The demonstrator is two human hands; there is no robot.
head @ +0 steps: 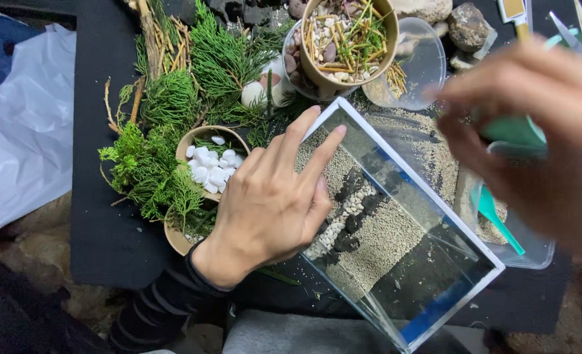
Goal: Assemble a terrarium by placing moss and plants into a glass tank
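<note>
A black mat [107, 249] covers the work surface, with crumpled white plastic sheeting [22, 124] off at nine o'clock. On the mat, at about four o'clock from centre, sits a clear glass tank [428, 275] with a white rim, tilted in view; its floor holds tan sand [383, 239], with a line of small pale pebbles [337, 226] edged by black stones [353, 183]. Green conifer sprigs [173, 105] spread from ten to twelve o'clock. A paper bowl of twigs and mixed pebbles [347, 39] stands at twelve o'clock, a smaller bowl of white stones [212, 164] at nine o'clock of the tank.

The left hand [271, 203] rests on the tank's near-left rim, fingers loosely spread and extended, index and middle fingertips over the sand; it grips nothing that I can see. The right hand [540, 131], blurred at two o'clock, has fingers curled downward near a teal scoop [497, 216]; whether it holds anything I cannot tell.

To do this well, I judge the left hand should brace the rim steadily while the fingertips touch the pebbles lightly, so the sand bed stays even.
</note>
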